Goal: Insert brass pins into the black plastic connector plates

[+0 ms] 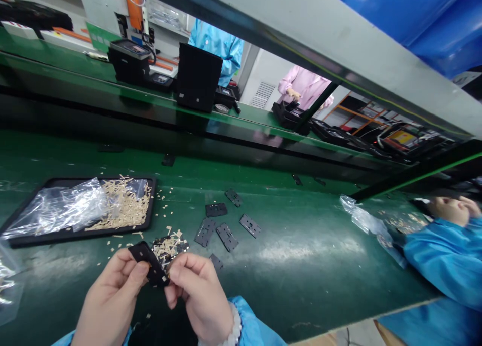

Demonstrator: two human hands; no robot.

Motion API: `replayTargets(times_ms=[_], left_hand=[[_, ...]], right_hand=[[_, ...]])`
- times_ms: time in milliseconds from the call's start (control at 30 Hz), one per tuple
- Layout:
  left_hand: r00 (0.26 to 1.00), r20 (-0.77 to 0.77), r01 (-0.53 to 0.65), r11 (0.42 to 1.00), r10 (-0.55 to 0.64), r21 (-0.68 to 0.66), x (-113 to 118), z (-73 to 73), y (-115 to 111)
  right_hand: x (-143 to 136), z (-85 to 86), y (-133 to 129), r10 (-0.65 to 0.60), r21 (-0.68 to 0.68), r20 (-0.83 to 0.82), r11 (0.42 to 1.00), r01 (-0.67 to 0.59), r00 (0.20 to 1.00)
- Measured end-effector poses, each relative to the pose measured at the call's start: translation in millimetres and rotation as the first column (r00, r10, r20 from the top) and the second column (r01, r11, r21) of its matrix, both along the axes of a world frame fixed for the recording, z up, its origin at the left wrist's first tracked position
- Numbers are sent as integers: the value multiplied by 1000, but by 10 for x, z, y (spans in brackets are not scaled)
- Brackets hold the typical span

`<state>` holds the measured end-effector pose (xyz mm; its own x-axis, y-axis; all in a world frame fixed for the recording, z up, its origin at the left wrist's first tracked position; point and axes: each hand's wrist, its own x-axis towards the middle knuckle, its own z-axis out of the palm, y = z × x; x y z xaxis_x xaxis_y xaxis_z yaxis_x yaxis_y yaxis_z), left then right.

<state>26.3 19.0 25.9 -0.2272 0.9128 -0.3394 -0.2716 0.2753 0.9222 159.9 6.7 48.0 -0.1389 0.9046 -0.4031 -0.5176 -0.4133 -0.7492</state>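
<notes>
Before pale scraps (172, 244) and black plates (216, 210), left fingers (136, 276) tight on black part (155, 270), right fingers (184, 275) close by, hold unclear

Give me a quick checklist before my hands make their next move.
1. Black part gripped by the left hand: ok.
2. Right hand at the part's edge: ok.
3. Something pinched in the right fingertips: cannot tell, the fingers hide it.
4. Beige pieces close by: ok, heaped just beyond the part.
5. All beige pieces inside the tray: not ok, some lie on the bench.
6. Neighbour's blue sleeve clear of both hands: ok.
</notes>
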Motion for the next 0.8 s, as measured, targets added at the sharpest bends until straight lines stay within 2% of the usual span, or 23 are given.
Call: replayTargets(times_ms=[100,200,267,333,400,467,533,633,700,800], left_hand=[[1000,-12,-10,1000,10,0,28,-39,22],[991,-127,-35,997,43,62,8,-101,15],[975,-210,-51,991,76,123,-13,-120,-6],[944,-322,-7,979,73,203,-35,-123,-37],[876,-482,116,957,27,266,-56,-120,-73],[793,-608,242,932,-30,271,-74,-118,-106],[773,-631,283,926,-65,252,-84,-122,-134],[821,-561,265,942,-110,204,-95,-143,-161],[830,-543,270,943,-127,192,-108,-164,-165],[783,-612,302,927,-109,221,-126,-187,-166]], right_hand=[[-88,-66,-14,11,-106,-189,994,-31,982],[-137,-94,-31,44,-110,-257,991,-75,965],[-145,-89,-45,24,-87,-235,995,-45,972],[-144,-72,-58,-27,-56,-183,998,17,983],[-144,-44,-66,-73,-10,-102,997,73,992],[-146,-8,-71,-127,59,-3,990,126,992],[-150,30,-73,-178,126,82,978,167,981],[-154,69,-75,-211,175,155,967,183,965],[-161,67,-79,-219,181,162,965,190,962],[-191,18,-93,-214,142,102,970,199,971]])
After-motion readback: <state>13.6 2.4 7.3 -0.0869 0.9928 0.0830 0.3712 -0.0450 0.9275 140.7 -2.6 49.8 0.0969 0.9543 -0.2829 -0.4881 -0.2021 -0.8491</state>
